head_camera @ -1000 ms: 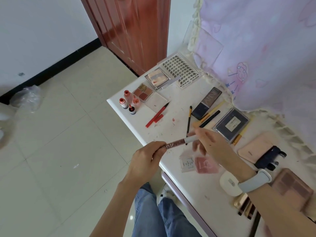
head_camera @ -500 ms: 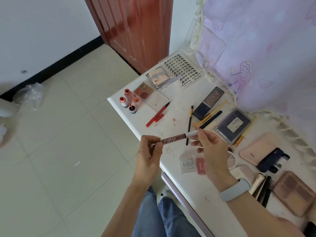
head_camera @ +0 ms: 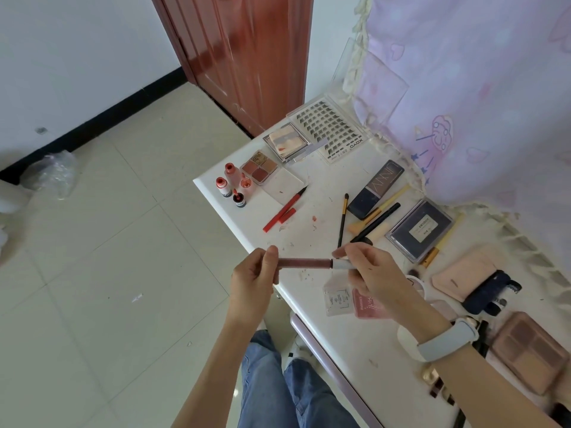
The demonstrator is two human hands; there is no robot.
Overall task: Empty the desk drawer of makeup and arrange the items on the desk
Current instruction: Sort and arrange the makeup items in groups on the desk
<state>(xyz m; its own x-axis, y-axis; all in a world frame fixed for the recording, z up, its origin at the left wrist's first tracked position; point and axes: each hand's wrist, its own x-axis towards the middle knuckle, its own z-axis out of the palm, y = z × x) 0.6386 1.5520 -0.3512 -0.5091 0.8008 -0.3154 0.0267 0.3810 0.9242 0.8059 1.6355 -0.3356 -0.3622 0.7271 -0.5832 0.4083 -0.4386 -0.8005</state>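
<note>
At the centre of the frame, the left hand [head_camera: 253, 282] curls its fingers and thumb around the reddish end of a lip gloss tube [head_camera: 304, 263]. The right hand [head_camera: 375, 273] pinches the tube's white cap end. The tube lies level, above the near edge of the white surface [head_camera: 364, 341].

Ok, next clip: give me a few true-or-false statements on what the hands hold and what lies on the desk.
1. Both hands hold one pink lip gloss tube. True: left hand grips one end, right hand the white end.
2. The red pen is in the left hand. False: it lies on the desk.
3. The lash tray sits near the door-side corner. True.
4. Four small red bottles lie tipped over. False: they stand upright.
</note>
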